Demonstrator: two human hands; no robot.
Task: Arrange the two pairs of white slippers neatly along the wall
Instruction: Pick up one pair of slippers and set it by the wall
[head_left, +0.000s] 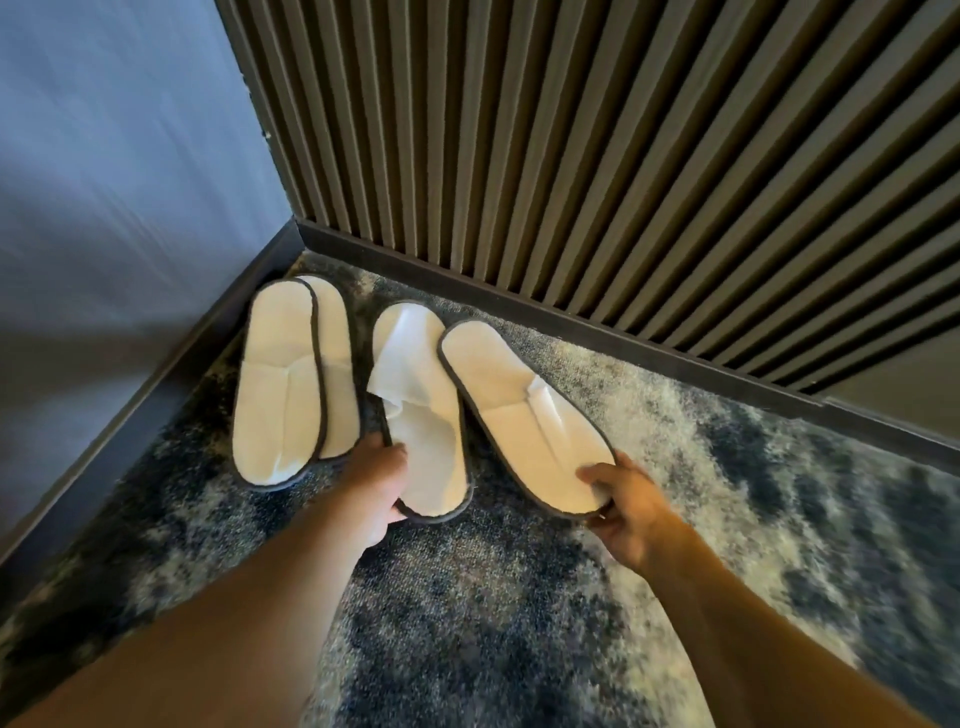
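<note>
We are seeing four white, dark-edged slippers lying in the corner: a stacked pair (291, 379) overlapping at left, a crumpled-strap slipper (421, 415) beside it, the right slipper (524, 415) angling outward.

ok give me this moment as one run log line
left hand gripping heel of middle slipper | right hand gripping heel of right slipper | stacked pair in corner

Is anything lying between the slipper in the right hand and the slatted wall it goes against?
Nothing visible. The right hand grips the heel of the rightmost slipper, and only bare carpet lies between its toe and the baseboard.
</note>
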